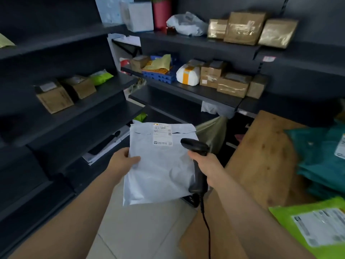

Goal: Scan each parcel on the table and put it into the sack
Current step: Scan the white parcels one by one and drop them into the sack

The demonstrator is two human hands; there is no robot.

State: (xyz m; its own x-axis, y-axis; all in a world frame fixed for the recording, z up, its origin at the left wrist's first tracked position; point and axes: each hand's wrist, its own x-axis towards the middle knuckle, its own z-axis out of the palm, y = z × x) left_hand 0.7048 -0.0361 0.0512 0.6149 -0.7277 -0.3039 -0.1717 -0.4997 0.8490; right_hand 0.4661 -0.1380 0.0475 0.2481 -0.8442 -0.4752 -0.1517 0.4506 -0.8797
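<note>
My left hand (pixel 124 159) holds a white plastic mailer parcel (pixel 160 171) by its left edge, thumb on top, over the floor in front of me. A shipping label (pixel 162 134) with barcodes faces up near the parcel's far end. My right hand (pixel 206 165) grips the handle of a black corded barcode scanner (pixel 197 161), whose head points at the label. An olive-green sack (pixel 212 131) hangs just beyond the parcel, at the left end of the wooden table (pixel 261 156). More parcels lie on the table: teal mailers (pixel 321 157) and a bright green mailer (pixel 313 225).
Dark shelving surrounds the spot: cardboard boxes (pixel 231 83) and taped parcels on the shelves ahead, two boxes (pixel 63 92) on the left shelves. The scanner's cable (pixel 207 232) hangs down beside the table edge. Pale tiled floor (pixel 141 232) lies below the parcel.
</note>
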